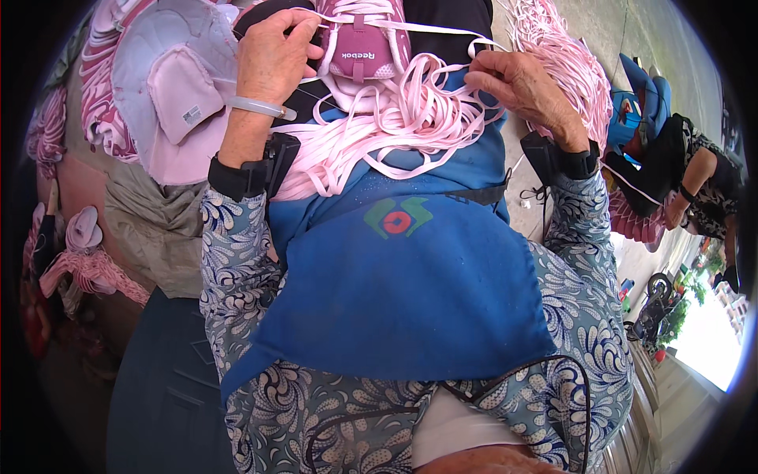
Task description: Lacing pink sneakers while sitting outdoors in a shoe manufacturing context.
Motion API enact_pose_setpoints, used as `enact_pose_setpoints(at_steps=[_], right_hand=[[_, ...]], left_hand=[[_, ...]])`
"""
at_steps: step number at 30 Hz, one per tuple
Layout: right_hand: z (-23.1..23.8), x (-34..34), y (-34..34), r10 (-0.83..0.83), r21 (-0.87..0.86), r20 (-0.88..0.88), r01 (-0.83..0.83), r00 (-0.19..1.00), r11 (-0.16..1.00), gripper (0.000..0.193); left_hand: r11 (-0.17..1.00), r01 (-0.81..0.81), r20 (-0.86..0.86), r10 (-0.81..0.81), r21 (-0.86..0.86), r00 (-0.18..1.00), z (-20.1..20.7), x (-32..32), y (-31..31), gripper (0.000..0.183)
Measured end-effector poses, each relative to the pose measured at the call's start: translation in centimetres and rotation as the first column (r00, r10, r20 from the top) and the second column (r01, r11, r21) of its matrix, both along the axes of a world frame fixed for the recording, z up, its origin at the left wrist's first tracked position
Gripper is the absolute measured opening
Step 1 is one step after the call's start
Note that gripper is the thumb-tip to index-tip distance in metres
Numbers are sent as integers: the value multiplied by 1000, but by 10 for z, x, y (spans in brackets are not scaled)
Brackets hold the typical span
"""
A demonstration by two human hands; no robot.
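Observation:
A dark pink shoe upper [361,47] with a tongue and white lacing lies on my lap at the top middle. A pale pink shoelace [430,29] runs across it from one hand to the other. My left hand [276,59], wearing a pale bangle, is at the upper's left side, its fingers closed on the lace. To the right of the upper, my right hand [517,87] pinches the other part of the lace. Below both hands, a loose tangle of pale pink laces [395,126] is heaped on my blue apron [410,292].
Stacked pink and white shoe parts [170,87] are at the upper left. A big bundle of pink laces [560,63] hangs at the upper right. Another person [699,178] sits at the right beside more pink pieces [636,217]. A motorbike [654,308] stands farther off.

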State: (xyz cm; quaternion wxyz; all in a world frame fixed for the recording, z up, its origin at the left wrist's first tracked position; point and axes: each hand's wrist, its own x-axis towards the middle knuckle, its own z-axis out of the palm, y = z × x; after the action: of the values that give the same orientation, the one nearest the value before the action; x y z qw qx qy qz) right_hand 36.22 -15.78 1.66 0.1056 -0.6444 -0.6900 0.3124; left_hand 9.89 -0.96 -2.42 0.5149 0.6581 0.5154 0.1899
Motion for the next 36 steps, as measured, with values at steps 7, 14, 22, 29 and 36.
enact_pose_setpoints(at_steps=[7, 14, 22, 29, 36], right_hand=[[-9, -41, 0, -219, 134, 394, 180, 893, 975, 40], [-18, -44, -7, -345, 328, 292, 245, 892, 912, 39], [-23, -45, 0, -430, 238, 223, 379, 875, 894, 35], [-28, -52, 3, -442, 286, 205, 378, 873, 881, 28], [-4, -20, 15, -247, 547, -118, 270, 962, 792, 11]], left_hand=[[998, 9, -2, -9, 56, 1000, -3, -1, -6, 23], [1000, -26, 38, 26, 4, 999, -3, 2, -10, 24], [994, 43, -3, -43, 101, 999, -7, -1, -6, 20], [976, 120, -78, -107, 180, 991, -9, -3, -2, 20], [928, 190, -141, -152, 320, 978, -13, 1, 0, 20]])
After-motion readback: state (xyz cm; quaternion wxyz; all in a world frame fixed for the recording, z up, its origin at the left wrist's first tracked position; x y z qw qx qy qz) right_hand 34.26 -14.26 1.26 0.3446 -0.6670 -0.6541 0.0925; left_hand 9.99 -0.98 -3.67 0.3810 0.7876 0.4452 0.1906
